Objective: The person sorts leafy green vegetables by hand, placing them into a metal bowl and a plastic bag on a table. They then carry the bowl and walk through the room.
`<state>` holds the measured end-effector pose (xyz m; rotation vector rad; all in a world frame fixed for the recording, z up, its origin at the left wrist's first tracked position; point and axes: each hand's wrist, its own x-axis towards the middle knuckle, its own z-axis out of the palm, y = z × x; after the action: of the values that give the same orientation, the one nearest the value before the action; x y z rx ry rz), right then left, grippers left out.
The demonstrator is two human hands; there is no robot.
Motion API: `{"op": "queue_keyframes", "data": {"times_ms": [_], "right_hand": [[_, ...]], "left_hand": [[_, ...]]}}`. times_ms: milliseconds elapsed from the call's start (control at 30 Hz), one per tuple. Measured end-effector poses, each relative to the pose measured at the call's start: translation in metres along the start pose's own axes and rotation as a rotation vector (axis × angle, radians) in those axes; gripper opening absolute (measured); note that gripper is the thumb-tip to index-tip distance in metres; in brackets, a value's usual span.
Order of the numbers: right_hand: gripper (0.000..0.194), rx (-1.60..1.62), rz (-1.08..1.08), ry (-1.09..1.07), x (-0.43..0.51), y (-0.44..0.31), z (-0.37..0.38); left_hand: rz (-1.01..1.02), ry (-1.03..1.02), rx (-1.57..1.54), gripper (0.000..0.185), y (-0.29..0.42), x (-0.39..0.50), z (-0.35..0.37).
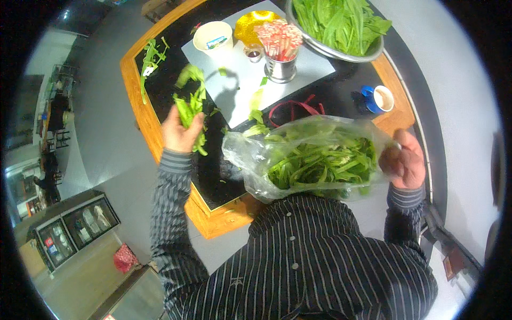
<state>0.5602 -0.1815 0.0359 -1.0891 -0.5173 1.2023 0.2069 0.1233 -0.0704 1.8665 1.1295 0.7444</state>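
My left hand (179, 133) pinches a bunch of leafy green vegetable pieces (190, 107) above the table's left side; the upper leaves are blurred. On the right, my right hand (406, 162) is closed at the edge of a clear plastic bag (240, 154). Through the film show many green leaves and stems (324, 164), in front of my body. Loose leaf pieces (257, 116) lie just beyond the bag. A red ribbon-like strip (294, 107) curls on the black tabletop behind it.
A metal basin (340, 56) heaped with long green leaves stands far right. On a pale sheet (236, 102) are a white tub (213, 40), a gold dish (250, 27), and a metal cup (281, 71) of wrapped sticks. A paper cup (383, 99) stands right; green scraps (151, 66) lie left.
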Motion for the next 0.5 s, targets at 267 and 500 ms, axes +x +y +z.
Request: {"op": "queue_keyframes", "data": {"times_ms": [267,500], "right_hand": [[0.020,0.039,-0.084,0.178,-0.015,-0.012,0.009],[0.023,0.121,-0.180,0.177,-0.053,-0.025,-0.012]], "left_hand": [[0.685,-0.793,0.033,0.035,0.194,-0.044,0.044],[0.531,-0.864,0.731,0.034,0.153,-0.088,0.233]]}}
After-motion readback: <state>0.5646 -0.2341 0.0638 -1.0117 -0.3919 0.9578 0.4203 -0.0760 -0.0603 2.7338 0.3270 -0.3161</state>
